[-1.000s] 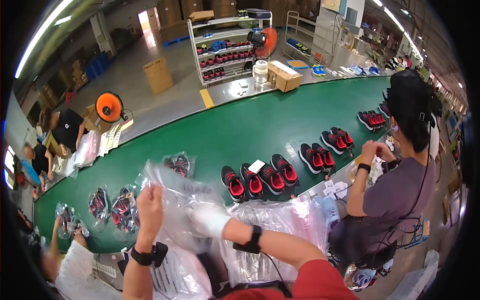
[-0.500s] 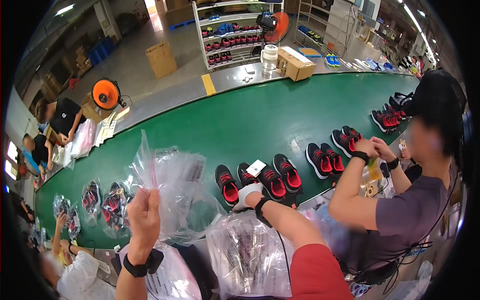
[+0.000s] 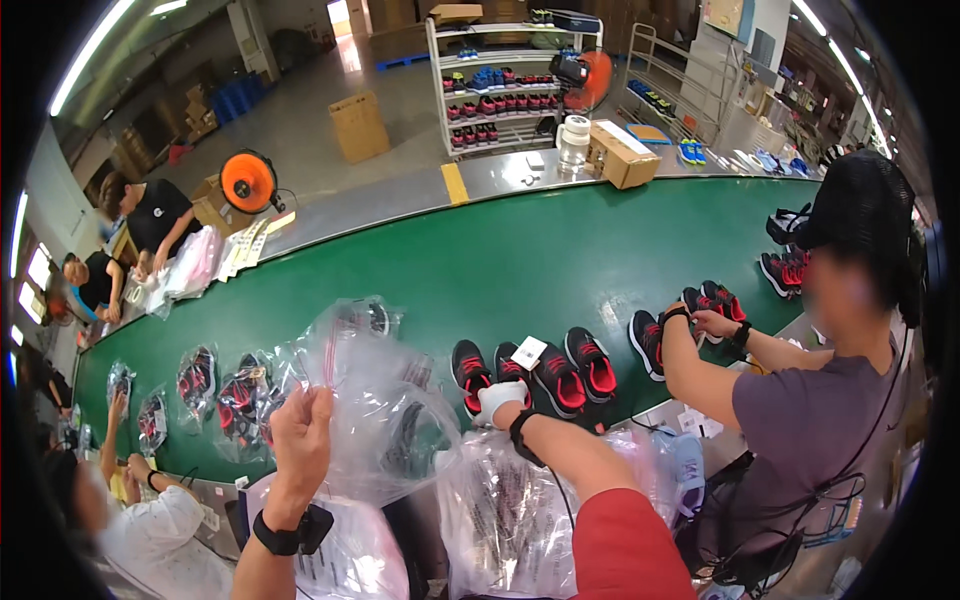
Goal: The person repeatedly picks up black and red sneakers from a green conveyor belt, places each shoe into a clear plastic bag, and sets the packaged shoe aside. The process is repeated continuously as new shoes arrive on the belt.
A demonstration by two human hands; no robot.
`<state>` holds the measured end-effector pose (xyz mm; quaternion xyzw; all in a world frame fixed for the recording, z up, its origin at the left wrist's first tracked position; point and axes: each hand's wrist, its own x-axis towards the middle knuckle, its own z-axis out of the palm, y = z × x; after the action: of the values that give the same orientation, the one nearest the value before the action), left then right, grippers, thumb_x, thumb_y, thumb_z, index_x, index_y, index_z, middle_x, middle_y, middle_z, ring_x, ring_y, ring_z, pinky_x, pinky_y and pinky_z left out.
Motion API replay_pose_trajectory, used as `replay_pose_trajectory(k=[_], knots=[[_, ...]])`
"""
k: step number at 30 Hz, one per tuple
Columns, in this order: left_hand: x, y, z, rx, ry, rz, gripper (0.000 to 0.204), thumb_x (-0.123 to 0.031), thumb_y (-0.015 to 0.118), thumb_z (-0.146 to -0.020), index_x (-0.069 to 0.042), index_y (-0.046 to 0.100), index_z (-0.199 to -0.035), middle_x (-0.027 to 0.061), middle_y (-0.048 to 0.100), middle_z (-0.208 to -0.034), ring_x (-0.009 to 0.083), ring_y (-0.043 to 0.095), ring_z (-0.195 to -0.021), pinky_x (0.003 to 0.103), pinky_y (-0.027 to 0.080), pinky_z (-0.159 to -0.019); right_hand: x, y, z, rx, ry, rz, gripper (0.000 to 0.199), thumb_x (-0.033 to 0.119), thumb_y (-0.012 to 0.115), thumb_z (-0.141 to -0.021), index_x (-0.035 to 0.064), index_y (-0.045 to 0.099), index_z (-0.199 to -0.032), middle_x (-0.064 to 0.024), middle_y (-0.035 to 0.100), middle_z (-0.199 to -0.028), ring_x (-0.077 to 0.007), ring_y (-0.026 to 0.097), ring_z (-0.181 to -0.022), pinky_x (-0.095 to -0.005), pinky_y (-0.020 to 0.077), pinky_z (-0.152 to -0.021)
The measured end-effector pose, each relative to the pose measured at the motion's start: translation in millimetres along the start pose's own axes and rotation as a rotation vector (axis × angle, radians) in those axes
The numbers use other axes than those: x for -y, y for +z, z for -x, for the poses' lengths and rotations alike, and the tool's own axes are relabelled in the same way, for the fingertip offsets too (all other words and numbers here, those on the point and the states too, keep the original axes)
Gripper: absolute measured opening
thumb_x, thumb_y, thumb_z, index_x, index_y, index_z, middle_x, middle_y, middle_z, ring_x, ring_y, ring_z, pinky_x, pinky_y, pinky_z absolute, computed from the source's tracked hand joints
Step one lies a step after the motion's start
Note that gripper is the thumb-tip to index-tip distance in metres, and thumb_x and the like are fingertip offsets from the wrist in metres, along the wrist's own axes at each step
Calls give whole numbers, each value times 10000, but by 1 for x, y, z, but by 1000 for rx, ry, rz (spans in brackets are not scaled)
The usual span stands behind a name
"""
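My left hand [image 3: 300,435], bare with a black band at the wrist, is closed on the upper edge of a clear plastic zip bag [image 3: 375,430]. The bag hangs open and crumpled over the belt, to the right of that hand. My right hand [image 3: 502,402] wears a white glove. Its fingers are curled at the heel end of a black-and-red sneaker [image 3: 508,362]; the fingertips are partly hidden. Beside it stand another sneaker [image 3: 468,368] on the left and a pair of sneakers [image 3: 575,370] on the right. A white tag [image 3: 529,353] lies across the middle shoes.
Bagged sneakers [image 3: 238,400] lie on the green belt [image 3: 430,250] at left. A stack of clear bags [image 3: 505,520] sits close to me. At right, a co-worker [image 3: 800,400] handles more sneakers [image 3: 712,300]. Another co-worker [image 3: 150,530] is at lower left.
The view has shifted, so the scene sits lower and further right. The bag in my left hand has sagged and spread rightward. My right hand stays at the sneakers.
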<state>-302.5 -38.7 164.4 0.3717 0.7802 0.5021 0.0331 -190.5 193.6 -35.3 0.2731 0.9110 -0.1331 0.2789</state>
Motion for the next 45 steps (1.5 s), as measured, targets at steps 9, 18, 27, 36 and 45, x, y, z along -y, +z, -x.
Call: replay_pose_trajectory(k=[9, 18, 27, 36, 45], knots=[[1, 10, -15, -4, -17, 96, 279, -201, 540, -923, 40, 586, -791, -44, 442, -593, 43, 377, -559, 248, 303, -474, -51, -80, 86, -351, -284, -1534, 254, 246, 533, -899, 6, 576, -972, -66, 611, -729, -120, 577, -544, -250, 433, -444], [-21, 31, -20, 37, 114, 272, 284, -204, 543, -918, 30, 549, -758, -15, 417, -572, 72, 366, -545, 285, 307, -473, -26, -85, 235, -542, -620, -1095, 258, 219, 605, -830, 13, 651, -978, -129, 639, -1070, -182, 628, -877, -310, 495, -744], [-64, 73, 51, 375, 475, 148, 78, -78, 525, -849, -21, 552, -895, 173, 570, -669, 355, 556, -537, 409, 439, -490, 20, -75, 240, -746, -338, -143, 330, 411, 615, -742, 82, 653, -738, -119, 610, -718, -272, 615, -720, -397, 493, -621], [-65, 90, -49, 179, 350, 103, 198, -143, 514, -865, 32, 567, -788, 248, 564, -712, 440, 535, -664, 446, 421, -567, 81, -78, 264, -828, -672, 349, 180, 264, 644, -628, 91, 623, -585, -84, 588, -596, -234, 584, -619, -351, 444, -493], [-45, 76, -52, 440, 488, -259, 148, -139, 532, -856, 4, 546, -820, 253, 568, -676, 458, 549, -675, 492, 438, -570, 95, -98, 286, -585, -999, 130, 303, 366, 625, -681, 72, 656, -613, -128, 601, -583, -299, 609, -577, -392, 486, -534]])
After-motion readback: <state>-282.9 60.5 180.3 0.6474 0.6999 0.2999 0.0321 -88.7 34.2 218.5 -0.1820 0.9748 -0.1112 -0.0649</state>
